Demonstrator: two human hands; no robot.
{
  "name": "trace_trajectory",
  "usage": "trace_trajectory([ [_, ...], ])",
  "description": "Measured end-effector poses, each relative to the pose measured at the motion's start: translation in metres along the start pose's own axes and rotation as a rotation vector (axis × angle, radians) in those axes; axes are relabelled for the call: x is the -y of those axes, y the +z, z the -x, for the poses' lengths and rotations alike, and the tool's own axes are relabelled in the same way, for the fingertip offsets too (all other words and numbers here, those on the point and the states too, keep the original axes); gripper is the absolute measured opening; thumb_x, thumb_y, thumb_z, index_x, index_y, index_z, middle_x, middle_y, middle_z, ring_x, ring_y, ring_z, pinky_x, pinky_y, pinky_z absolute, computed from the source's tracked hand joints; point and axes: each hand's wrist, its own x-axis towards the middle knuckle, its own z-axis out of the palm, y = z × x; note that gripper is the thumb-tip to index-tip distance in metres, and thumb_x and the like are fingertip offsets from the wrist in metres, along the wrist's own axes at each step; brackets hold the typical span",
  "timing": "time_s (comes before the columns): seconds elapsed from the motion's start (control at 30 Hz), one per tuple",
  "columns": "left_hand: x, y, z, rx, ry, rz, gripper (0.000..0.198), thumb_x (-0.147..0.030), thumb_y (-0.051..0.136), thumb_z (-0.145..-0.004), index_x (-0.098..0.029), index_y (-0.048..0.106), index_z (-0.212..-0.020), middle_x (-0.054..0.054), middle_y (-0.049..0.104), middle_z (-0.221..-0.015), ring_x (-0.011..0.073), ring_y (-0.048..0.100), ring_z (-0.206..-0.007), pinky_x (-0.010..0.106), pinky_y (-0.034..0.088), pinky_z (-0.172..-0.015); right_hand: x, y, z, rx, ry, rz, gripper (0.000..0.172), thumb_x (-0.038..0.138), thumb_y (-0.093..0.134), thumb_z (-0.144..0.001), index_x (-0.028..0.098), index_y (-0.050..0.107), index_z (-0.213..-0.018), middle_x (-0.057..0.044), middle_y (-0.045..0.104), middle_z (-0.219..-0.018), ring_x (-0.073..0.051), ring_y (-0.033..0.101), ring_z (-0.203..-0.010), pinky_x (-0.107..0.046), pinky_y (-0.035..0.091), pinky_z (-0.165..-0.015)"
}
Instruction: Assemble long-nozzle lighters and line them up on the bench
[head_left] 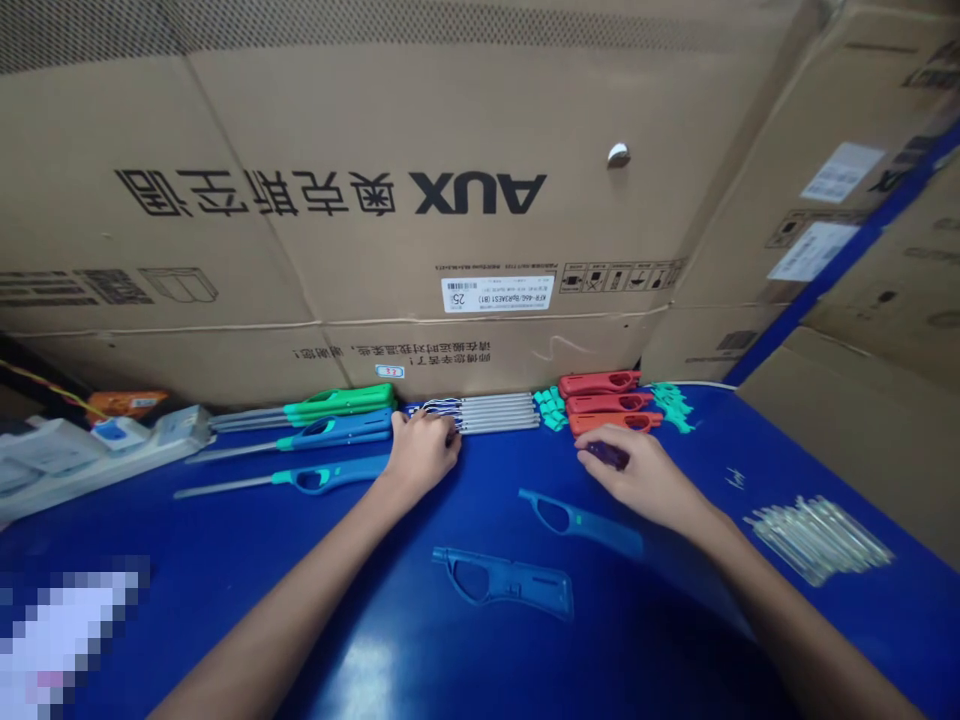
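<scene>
My left hand (424, 450) is closed, its fingers curled at the wired ends of a row of silver metal tubes (499, 412); a small dark bit shows at its fingertips, too little to name. My right hand (637, 470) grips a small dark purple object (606, 455), perhaps a tool handle, just in front of the stacked red lighter casings (607, 400). Below the hands lie two blue lighter casing halves, one open side up (510, 583) and the other (589, 522) nearer my right forearm. Left of my left hand rest a blue long-necked lighter (330, 473), another blue one (337, 430) and green ones (341, 402).
Small teal parts lie in two piles, caps (553, 408) and triggers (673, 405). Clear fuel tubes (821, 538) are on the right, near tiny metal pieces (735, 478). A white power strip (112, 460) stands at left. Cardboard (337, 120) walls the back of the blue table (285, 560).
</scene>
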Motion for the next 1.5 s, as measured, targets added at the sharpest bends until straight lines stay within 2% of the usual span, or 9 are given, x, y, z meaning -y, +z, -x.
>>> trace_trajectory([
  [0.27,-0.001,-0.002,-0.005,0.034,-0.038,-0.004,0.023,-0.027,0.052,-0.088,-0.02,0.067,-0.073,0.01,0.072,-0.08,0.0305,0.063,-0.086,0.041,0.032,-0.077,-0.005,0.007,0.006,0.061,-0.006,-0.01,0.015,0.028,0.054,-0.083,0.021,0.066,-0.085,-0.003,0.069,-0.081,-0.016,0.06,-0.067,-0.029,0.048,-0.062],
  [0.73,0.0,-0.002,0.0,0.038,-0.002,0.066,0.015,-0.023,0.056,-0.086,-0.019,0.067,-0.077,0.01,0.072,-0.087,0.0314,0.061,-0.094,0.043,0.033,-0.08,-0.002,0.006,0.008,0.147,-0.005,0.021,0.014,0.024,0.053,-0.085,0.02,0.066,-0.087,-0.003,0.068,-0.082,-0.016,0.059,-0.068,-0.028,0.046,-0.065],
  [0.87,-0.003,-0.016,0.013,0.052,0.064,0.122,0.015,-0.027,0.056,-0.088,-0.018,0.068,-0.092,0.011,0.069,-0.098,0.0313,0.058,-0.102,0.045,0.036,-0.085,-0.001,0.001,0.011,0.243,0.043,0.053,0.016,0.03,0.057,-0.083,0.021,0.065,-0.095,-0.003,0.068,-0.088,-0.016,0.058,-0.072,-0.028,0.044,-0.067],
  [0.97,-0.004,-0.034,0.038,0.16,0.243,0.248,0.019,-0.037,0.058,-0.089,-0.024,0.067,-0.1,0.004,0.067,-0.105,0.0233,0.059,-0.103,0.039,0.039,-0.093,0.001,-0.003,0.014,0.47,0.11,0.101,0.034,0.037,0.074,-0.07,0.022,0.065,-0.099,-0.003,0.067,-0.094,-0.019,0.058,-0.082,-0.029,0.044,-0.07],
  [1.03,0.0,-0.043,0.06,0.336,0.351,0.428,0.031,-0.043,0.065,-0.083,-0.023,0.065,-0.107,0.005,0.065,-0.11,0.0245,0.058,-0.108,0.04,0.04,-0.098,0.005,-0.005,0.014,0.601,0.165,0.167,0.039,0.036,0.08,-0.061,0.022,0.066,-0.094,-0.003,0.066,-0.093,-0.021,0.058,-0.084,-0.028,0.042,-0.069],
  [1.13,0.009,-0.045,0.089,0.518,0.274,0.514,0.071,-0.051,0.078,-0.068,-0.024,0.053,-0.129,0.009,0.057,-0.127,0.0334,0.046,-0.125,0.047,0.04,-0.103,0.012,-0.006,0.015,0.663,0.196,0.239,0.03,0.031,0.078,-0.061,0.021,0.065,-0.087,-0.003,0.064,-0.09,-0.021,0.057,-0.083,-0.028,0.038,-0.066],
  [1.2,0.015,-0.042,0.103,0.568,0.216,0.515,0.08,-0.046,0.081,-0.065,-0.025,0.048,-0.135,0.009,0.05,-0.134,0.0361,0.039,-0.131,0.051,0.036,-0.107,0.017,-0.005,0.017,0.653,0.166,0.24,0.026,0.03,0.075,-0.063,0.021,0.064,-0.085,-0.003,0.064,-0.09,-0.021,0.056,-0.084,-0.028,0.038,-0.067],
  [1.37,0.02,-0.034,0.113,0.487,0.207,0.558,0.033,-0.025,0.063,-0.083,-0.025,0.059,-0.116,0.006,0.054,-0.122,0.0249,0.051,-0.119,0.042,0.042,-0.104,0.04,0.01,0.03,0.577,0.097,0.103,0.029,0.032,0.073,-0.061,0.023,0.065,-0.087,0.0,0.065,-0.086,-0.018,0.057,-0.08,-0.025,0.038,-0.068],
  [1.5,0.017,-0.03,0.114,0.411,0.233,0.545,0.02,-0.023,0.056,-0.089,-0.023,0.063,-0.107,0.005,0.059,-0.111,0.0217,0.056,-0.109,0.041,0.043,-0.102,0.057,0.034,0.041,0.558,-0.069,0.081,0.023,0.032,0.07,-0.068,0.023,0.067,-0.089,0.002,0.064,-0.085,-0.013,0.056,-0.072,-0.024,0.036,-0.065],
])
